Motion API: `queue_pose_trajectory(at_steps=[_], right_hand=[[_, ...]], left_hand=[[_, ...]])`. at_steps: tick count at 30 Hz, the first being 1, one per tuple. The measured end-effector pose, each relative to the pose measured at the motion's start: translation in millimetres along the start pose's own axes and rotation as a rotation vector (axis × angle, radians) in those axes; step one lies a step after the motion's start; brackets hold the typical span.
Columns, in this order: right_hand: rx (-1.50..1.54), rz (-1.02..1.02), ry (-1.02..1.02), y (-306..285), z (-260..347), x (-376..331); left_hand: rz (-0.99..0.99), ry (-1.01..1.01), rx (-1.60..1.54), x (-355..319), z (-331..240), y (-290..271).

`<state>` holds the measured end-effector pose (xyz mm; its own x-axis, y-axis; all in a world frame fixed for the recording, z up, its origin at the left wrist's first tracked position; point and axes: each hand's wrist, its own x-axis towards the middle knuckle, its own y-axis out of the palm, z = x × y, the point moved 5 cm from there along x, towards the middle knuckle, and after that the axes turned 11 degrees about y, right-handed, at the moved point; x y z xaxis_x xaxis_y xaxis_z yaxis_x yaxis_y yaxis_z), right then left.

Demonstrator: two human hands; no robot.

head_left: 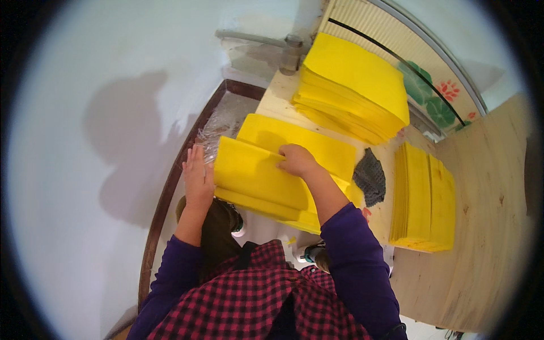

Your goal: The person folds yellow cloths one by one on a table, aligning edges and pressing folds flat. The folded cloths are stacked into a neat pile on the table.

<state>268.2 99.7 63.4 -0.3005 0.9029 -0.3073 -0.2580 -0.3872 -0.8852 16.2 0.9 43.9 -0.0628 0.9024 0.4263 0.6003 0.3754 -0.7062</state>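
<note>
A pile of yellow, felt-like sheets (258, 175) lies in front of me on the table, its near side hanging at the table's front edge. My right hand (297, 160) pinches the far edge of the upper sheet, which is folded or lifted over another yellow sheet (306, 141) behind it. Fingers straight and together, my left hand (198, 178) stands upright along the left side of the pile, palm toward the sheets. Whether it touches them, I cannot tell.
A taller yellow stack (351, 79) stands at the back, near a glass jar (291, 55). A dark grey cloth (371, 177) lies right of my pile. Farther right, more yellow stacks (422, 198) sit by a wooden panel (481, 226). Clear plastic wrap (218, 122) is at the left wall.
</note>
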Motion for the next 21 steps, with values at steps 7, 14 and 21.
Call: queue_pose_trajectory(at_steps=[7, 14, 21], right_hand=[[0.221, -0.351, -0.038, -92, 7, -88], [1.088, -0.821, -0.181, -158, -70, -236], [1.026, -1.229, -0.100, -145, -134, -322]], left_hand=[[-0.255, 0.088, -0.606, 7, -73, -25], [0.192, 0.463, -1.127, 38, -232, 10], [0.602, 0.380, -1.689, 40, -388, 66]])
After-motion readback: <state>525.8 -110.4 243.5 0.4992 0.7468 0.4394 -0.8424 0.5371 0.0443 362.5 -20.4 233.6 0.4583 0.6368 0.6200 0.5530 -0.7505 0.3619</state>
